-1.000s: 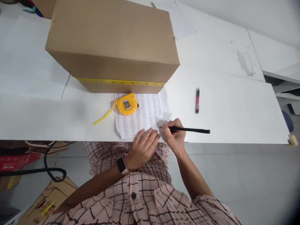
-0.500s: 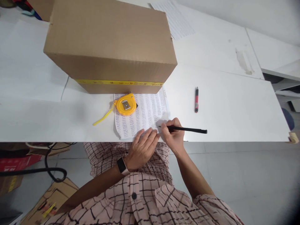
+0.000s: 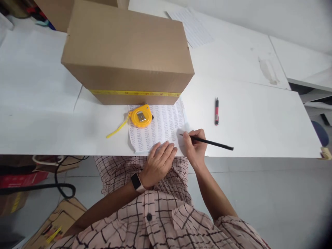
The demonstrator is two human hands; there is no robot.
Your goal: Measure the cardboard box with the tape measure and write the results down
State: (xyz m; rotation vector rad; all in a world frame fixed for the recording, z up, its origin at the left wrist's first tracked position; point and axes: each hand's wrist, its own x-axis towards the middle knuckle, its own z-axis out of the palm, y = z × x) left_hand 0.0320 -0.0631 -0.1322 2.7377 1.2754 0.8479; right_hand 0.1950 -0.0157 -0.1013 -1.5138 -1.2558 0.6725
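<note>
Black pen [image 3: 212, 142] gripped in the right hand [image 3: 196, 148] angled toward a text-covered sheet [image 3: 164, 121] while the left hand [image 3: 157, 166] lay flat on its edge, near a tape measure [image 3: 141, 117].

A slim black pen [image 3: 214, 142] slants in the grip of the right hand [image 3: 195, 147], its tip angled up and left over the lower right of a white handwritten sheet [image 3: 166, 121]; whether the tip meets the paper is too fine to tell; the sheet, lined with columns of small, illegible dark script, lies face up near the desk's [image 3: 259, 131] front edge, its lower left side bowed.
</note>
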